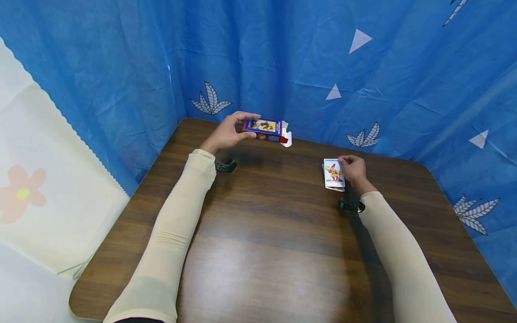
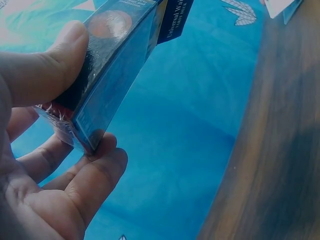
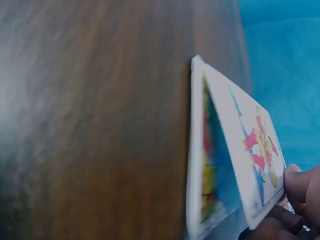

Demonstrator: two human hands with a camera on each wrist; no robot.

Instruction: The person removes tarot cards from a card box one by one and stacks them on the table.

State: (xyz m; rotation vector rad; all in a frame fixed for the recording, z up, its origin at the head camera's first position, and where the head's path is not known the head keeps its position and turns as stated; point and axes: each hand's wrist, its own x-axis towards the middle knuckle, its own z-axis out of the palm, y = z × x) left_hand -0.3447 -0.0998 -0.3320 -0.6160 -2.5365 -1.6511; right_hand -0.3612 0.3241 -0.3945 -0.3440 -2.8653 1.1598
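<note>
My left hand [image 1: 228,132] holds a dark blue and red tarot card box [image 1: 264,128] above the far side of the table, thumb on one face and fingertips on another. White flaps [image 1: 286,134] stick out at the box's right end, so that end is open. In the left wrist view the thumb presses the box [image 2: 117,55] near its closed end. My right hand [image 1: 353,169] pinches the right edge of a picture card [image 1: 333,172]. The right wrist view shows that card tilted up from another card [image 3: 197,150] beneath, which lies on the table.
The brown wooden table [image 1: 258,215] has its far edge against a blue curtain [image 1: 262,54] with leaf and triangle prints. A pale flowered cloth [image 1: 48,179] hangs at the left. Dark straps circle both wrists, over cream sleeves.
</note>
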